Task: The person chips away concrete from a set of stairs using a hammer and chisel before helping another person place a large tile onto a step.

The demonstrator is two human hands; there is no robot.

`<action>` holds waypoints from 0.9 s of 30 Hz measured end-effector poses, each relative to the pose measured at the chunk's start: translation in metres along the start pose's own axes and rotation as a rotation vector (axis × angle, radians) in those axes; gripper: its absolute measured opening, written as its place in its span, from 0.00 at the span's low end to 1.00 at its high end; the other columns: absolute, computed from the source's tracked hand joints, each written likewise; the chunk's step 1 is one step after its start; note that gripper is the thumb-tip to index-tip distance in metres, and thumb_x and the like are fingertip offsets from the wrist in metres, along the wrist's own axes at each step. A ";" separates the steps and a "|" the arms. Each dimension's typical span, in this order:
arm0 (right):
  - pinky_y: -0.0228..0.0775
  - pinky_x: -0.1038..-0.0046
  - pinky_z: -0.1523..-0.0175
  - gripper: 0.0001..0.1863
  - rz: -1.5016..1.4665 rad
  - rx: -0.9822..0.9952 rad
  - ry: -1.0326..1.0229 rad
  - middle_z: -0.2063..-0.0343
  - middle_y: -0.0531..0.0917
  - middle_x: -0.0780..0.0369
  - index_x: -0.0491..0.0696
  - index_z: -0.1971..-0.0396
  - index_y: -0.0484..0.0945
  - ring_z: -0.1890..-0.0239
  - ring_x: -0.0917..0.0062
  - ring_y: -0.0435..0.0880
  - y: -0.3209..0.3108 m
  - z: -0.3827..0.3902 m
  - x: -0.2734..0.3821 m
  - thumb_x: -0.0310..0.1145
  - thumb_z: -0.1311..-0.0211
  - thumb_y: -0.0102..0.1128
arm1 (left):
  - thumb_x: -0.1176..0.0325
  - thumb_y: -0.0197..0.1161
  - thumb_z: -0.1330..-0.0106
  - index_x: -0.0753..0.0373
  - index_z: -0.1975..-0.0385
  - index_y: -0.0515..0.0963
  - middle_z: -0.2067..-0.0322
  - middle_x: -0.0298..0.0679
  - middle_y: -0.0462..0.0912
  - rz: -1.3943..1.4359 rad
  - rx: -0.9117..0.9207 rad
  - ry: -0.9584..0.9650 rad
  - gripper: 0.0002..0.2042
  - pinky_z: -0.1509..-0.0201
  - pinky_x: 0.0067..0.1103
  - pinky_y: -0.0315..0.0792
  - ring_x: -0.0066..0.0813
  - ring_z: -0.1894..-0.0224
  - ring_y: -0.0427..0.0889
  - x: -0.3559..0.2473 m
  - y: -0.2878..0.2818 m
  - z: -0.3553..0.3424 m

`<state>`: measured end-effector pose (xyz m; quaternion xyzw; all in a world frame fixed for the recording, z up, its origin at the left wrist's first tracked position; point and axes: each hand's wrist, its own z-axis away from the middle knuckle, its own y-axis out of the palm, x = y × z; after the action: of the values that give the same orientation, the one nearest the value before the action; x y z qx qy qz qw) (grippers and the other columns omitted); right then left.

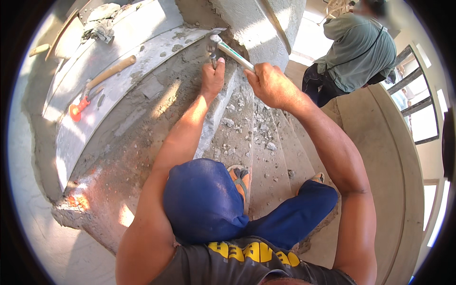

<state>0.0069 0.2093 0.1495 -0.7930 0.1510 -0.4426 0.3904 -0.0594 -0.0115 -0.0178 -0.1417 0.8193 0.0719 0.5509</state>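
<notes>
My left hand [212,80] is closed round a dark metal chisel [213,61], held upright beside the concrete column. In my right hand [273,85] is a hammer [236,55] with a white handle and green stripe. Its metal head overlaps the chisel's upper end; whether they touch I cannot tell. Both hands are above the rough edge of a step [223,102], where the concrete is chipped. Grey rubble [270,146] lies on the steps below my right hand. The chisel's lower end is hidden by my left hand.
A wooden-handled tool [111,71] and a tool with an orange grip [79,109] lie on the curved pale ledge [142,57] at left. Crumpled cloth or bags [100,28] sit farther back. Another person [356,52] stands at right, beside the curved wall [375,137].
</notes>
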 end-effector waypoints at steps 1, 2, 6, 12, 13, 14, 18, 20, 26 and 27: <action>0.75 0.51 0.57 0.23 0.025 0.181 0.137 0.75 0.81 0.41 0.37 0.68 0.80 0.64 0.45 0.86 0.002 0.001 -0.005 0.44 0.24 0.52 | 0.58 0.56 0.24 0.54 0.86 0.62 0.88 0.23 0.62 -0.007 -0.012 0.026 0.24 0.81 0.23 0.51 0.14 0.85 0.58 -0.001 0.000 0.004; 0.73 0.55 0.63 0.26 0.000 0.123 0.118 0.80 0.77 0.48 0.37 0.71 0.77 0.72 0.59 0.80 -0.013 -0.006 0.012 0.47 0.22 0.51 | 0.58 0.56 0.24 0.55 0.86 0.64 0.88 0.24 0.63 -0.056 -0.043 0.083 0.24 0.81 0.23 0.53 0.14 0.85 0.59 -0.003 -0.008 0.000; 0.59 0.76 0.81 0.28 -0.318 -0.378 -0.167 0.89 0.66 0.70 0.47 0.77 0.72 0.86 0.86 0.66 -0.069 0.003 0.081 0.53 0.20 0.47 | 0.59 0.56 0.24 0.56 0.88 0.62 0.89 0.24 0.63 -0.098 -0.018 0.011 0.26 0.81 0.24 0.52 0.14 0.85 0.60 0.008 -0.037 -0.005; 0.52 0.78 0.88 0.26 -0.741 -0.718 -0.453 0.91 0.65 0.71 0.51 0.79 0.70 0.90 0.88 0.63 -0.090 -0.011 0.129 0.49 0.19 0.44 | 0.59 0.56 0.24 0.56 0.89 0.62 0.89 0.24 0.63 -0.071 -0.007 0.000 0.26 0.81 0.23 0.52 0.14 0.85 0.60 0.003 -0.031 -0.003; 0.60 0.74 0.83 0.25 -0.496 -0.602 -0.382 0.89 0.70 0.67 0.47 0.77 0.73 0.86 0.84 0.70 -0.052 -0.013 0.081 0.47 0.19 0.45 | 0.59 0.56 0.24 0.56 0.89 0.62 0.89 0.24 0.63 -0.049 -0.005 0.000 0.26 0.81 0.23 0.52 0.14 0.84 0.60 0.000 -0.020 -0.001; 0.67 0.71 0.78 0.25 -0.248 -0.480 -0.297 0.87 0.74 0.63 0.43 0.74 0.75 0.82 0.81 0.78 -0.019 -0.007 0.032 0.45 0.19 0.45 | 0.59 0.56 0.24 0.56 0.89 0.62 0.89 0.24 0.63 -0.021 0.003 -0.006 0.26 0.81 0.23 0.52 0.14 0.84 0.60 -0.002 -0.005 0.002; 0.76 0.51 0.56 0.26 0.053 0.172 0.055 0.73 0.82 0.41 0.34 0.69 0.80 0.63 0.45 0.86 -0.033 -0.004 0.030 0.46 0.24 0.53 | 0.58 0.56 0.24 0.56 0.89 0.62 0.88 0.24 0.64 -0.102 -0.066 0.100 0.26 0.80 0.23 0.53 0.14 0.84 0.60 -0.002 -0.022 -0.004; 0.67 0.65 0.73 0.29 -0.108 -0.194 -0.037 0.88 0.69 0.63 0.41 0.78 0.73 0.82 0.77 0.72 -0.049 0.001 0.062 0.51 0.22 0.51 | 0.58 0.56 0.24 0.56 0.89 0.63 0.88 0.24 0.64 -0.077 -0.032 0.030 0.26 0.80 0.23 0.53 0.14 0.84 0.61 0.002 -0.029 -0.002; 0.51 0.81 0.86 0.21 -0.530 -0.869 -0.393 0.88 0.67 0.71 0.50 0.78 0.68 0.89 0.90 0.62 -0.102 -0.001 0.135 0.41 0.20 0.43 | 0.55 0.58 0.26 0.65 0.88 0.63 0.89 0.28 0.61 -0.118 -0.001 -0.024 0.28 0.79 0.31 0.56 0.18 0.82 0.61 -0.006 -0.015 0.000; 0.53 0.81 0.84 0.21 -0.482 -0.824 -0.377 0.86 0.70 0.70 0.49 0.79 0.68 0.87 0.90 0.66 -0.090 -0.007 0.119 0.37 0.20 0.42 | 0.55 0.58 0.26 0.65 0.88 0.63 0.88 0.28 0.61 -0.120 -0.012 -0.034 0.28 0.79 0.31 0.56 0.18 0.81 0.61 -0.006 -0.023 0.000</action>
<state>0.0579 0.1951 0.2891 -0.9594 0.0528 -0.2730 -0.0472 -0.0498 -0.0324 -0.0115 -0.1928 0.7993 0.0458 0.5674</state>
